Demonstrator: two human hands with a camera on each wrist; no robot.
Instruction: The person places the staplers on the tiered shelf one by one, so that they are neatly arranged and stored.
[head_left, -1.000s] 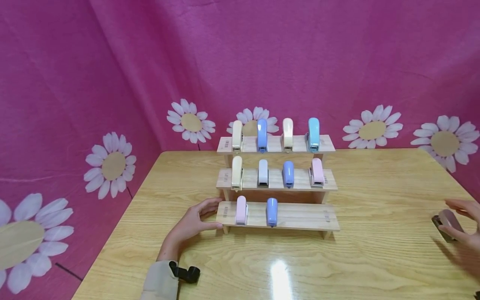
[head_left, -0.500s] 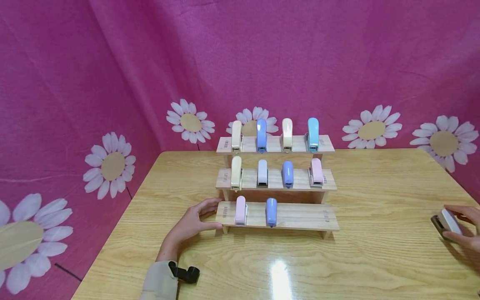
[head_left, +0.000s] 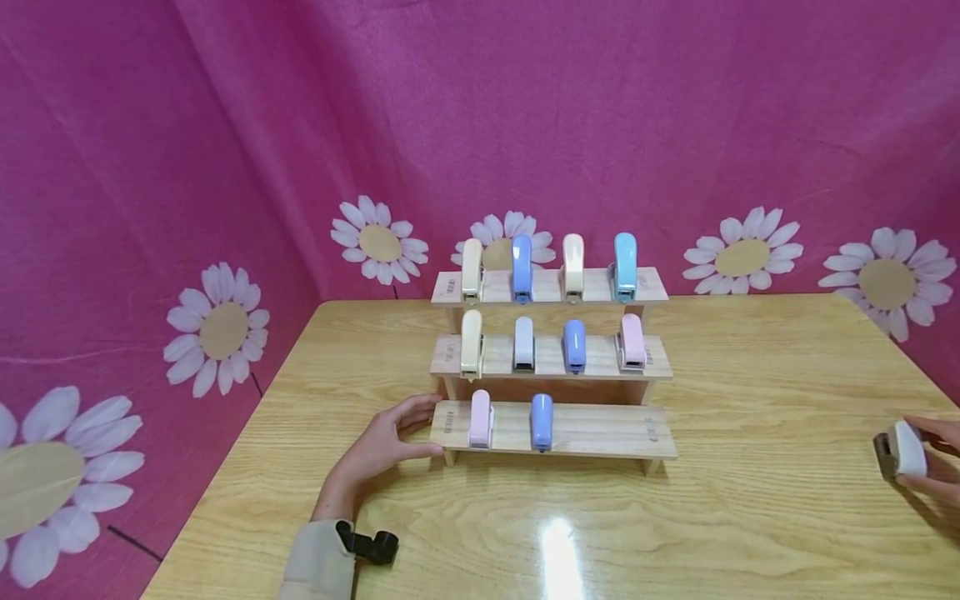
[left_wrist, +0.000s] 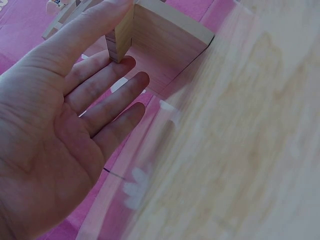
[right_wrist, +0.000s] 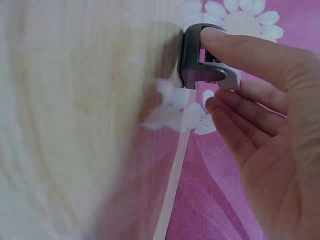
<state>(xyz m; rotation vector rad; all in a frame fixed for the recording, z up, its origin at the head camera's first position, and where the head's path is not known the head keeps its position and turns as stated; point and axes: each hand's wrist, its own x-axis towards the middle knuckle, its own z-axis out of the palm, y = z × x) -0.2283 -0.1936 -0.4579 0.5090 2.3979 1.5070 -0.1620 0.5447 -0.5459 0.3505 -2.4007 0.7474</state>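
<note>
At the right edge of the head view, my right hand (head_left: 941, 458) pinches a small white stapler (head_left: 910, 450) with a dark base. The right wrist view shows the thumb on the dark grey part of that stapler (right_wrist: 192, 60), low by the tabletop, with fingers behind it. My left hand (head_left: 385, 440) rests at the left end of the lowest wooden shelf (head_left: 600, 429), thumb at its front corner and index finger at the back. Its other fingers extend loosely in the left wrist view. On that shelf stand a pink stapler (head_left: 481, 419) and a blue stapler (head_left: 542, 422).
Behind rise a middle shelf (head_left: 502, 354) and a top shelf (head_left: 547, 283), each bearing several staplers in cream, blue, white, pink or turquoise. The wooden table (head_left: 765, 500) lies beneath. A magenta cloth (head_left: 622, 108) with daisies hangs behind and at the sides.
The stapler in my right hand has turned, its white top now facing the camera more, and has shifted slightly to the right. The left hand has stayed in place at the shelf end.
</note>
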